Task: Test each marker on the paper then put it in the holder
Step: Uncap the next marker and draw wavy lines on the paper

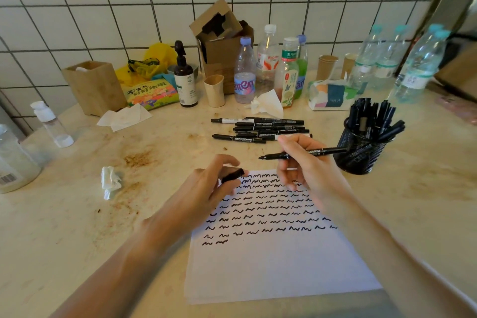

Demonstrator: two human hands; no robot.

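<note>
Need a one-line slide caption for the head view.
Right hand holds an uncapped marker, left hand its cap.

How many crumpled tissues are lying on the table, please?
3: one left of the paper, one flat by the wooden box, one before the bottles. Others may be hidden.

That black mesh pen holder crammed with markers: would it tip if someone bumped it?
The black mesh pen holder probably tips fairly easily: its black markers lean outward above the rim, mostly rightward. The mesh looks light, so the load likely sits high. On the smooth beige countertop it might slide first.
</note>
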